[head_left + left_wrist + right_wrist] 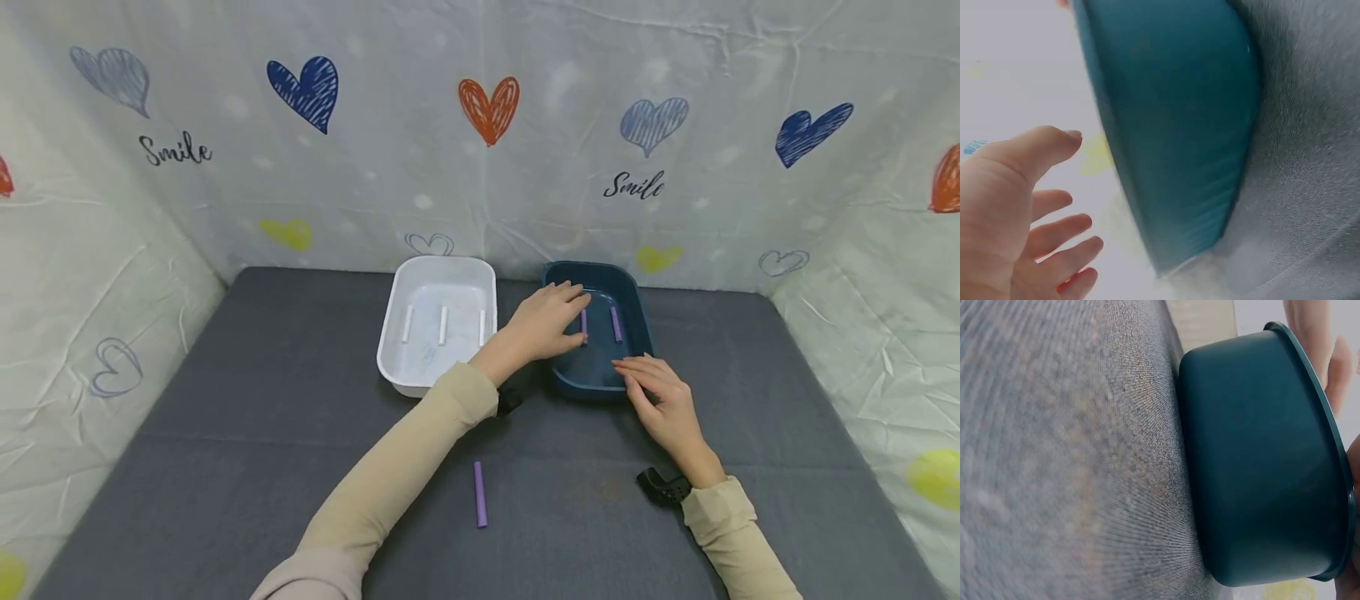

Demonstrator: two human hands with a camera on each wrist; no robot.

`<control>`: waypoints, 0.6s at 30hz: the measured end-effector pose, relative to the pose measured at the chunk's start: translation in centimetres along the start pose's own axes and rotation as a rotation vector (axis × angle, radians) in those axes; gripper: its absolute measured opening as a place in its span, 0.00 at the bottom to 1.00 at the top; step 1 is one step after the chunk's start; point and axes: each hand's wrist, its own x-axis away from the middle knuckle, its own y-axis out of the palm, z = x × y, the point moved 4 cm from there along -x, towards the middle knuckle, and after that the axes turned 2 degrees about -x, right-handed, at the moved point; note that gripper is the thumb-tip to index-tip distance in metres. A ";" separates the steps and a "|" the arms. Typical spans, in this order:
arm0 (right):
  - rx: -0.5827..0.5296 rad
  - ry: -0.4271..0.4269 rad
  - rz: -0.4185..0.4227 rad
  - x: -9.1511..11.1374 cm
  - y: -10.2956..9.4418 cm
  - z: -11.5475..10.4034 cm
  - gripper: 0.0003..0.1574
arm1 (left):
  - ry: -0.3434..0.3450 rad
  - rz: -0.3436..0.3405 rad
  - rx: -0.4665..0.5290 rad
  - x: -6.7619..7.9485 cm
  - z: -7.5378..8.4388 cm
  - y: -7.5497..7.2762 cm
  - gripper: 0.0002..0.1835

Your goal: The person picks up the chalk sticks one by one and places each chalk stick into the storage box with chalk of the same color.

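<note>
My left hand (pixel 551 321) reaches over the left side of a dark teal tray (pixel 600 387), fingers extended and thumb held apart. Inside that tray lie two slim purple sticks (pixel 617 323), the left one partly behind the left hand. In the left wrist view, the hand (pixel 1016 206) shows spread fingers with nothing between them, beside the tray's wall (pixel 1172 125). At the tray's near right corner is my right hand (pixel 663 404), its fingers reaching over the rim. The right wrist view shows its fingers only at the edge, partly hidden behind the rim (pixel 1329 419).
A white tray (pixel 386 350) holding three white sticks (pixel 443 325) stands left of the teal one. One more purple stick (pixel 480 494) lies on the grey cloth (pixel 225 467) nearer the front. A patterned curtain (pixel 405 167) closes off the back and sides.
</note>
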 end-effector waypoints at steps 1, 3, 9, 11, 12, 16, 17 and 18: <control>0.004 0.003 -0.001 0.0 0.0 0.0 0.18 | 0.004 0.014 0.011 0.5 0.1 -0.2 0.37; 0.011 0.009 -0.005 0.0 0.0 0.0 0.17 | 0.015 0.045 0.046 1.6 0.2 -0.5 0.37; 0.029 0.032 -0.015 -0.1 -0.1 0.0 0.16 | 0.053 0.120 0.210 5.1 0.6 -0.5 0.36; 0.035 0.035 -0.012 0.0 -0.1 -0.1 0.16 | 0.091 0.158 0.230 6.4 1.0 -0.4 0.36; 0.035 0.036 -0.011 0.0 -0.1 -0.1 0.16 | 0.108 0.177 0.227 7.1 1.2 -0.4 0.35; 0.024 0.036 -0.007 0.1 0.1 -0.1 0.16 | 0.150 0.233 0.227 9.8 1.7 -0.1 0.34; 0.019 0.035 -0.005 0.1 0.1 -0.2 0.16 | 0.150 0.240 0.236 10.5 1.8 0.0 0.34; 0.013 0.032 -0.003 0.1 0.1 -0.2 0.17 | 0.147 0.244 0.249 11.2 1.8 0.0 0.34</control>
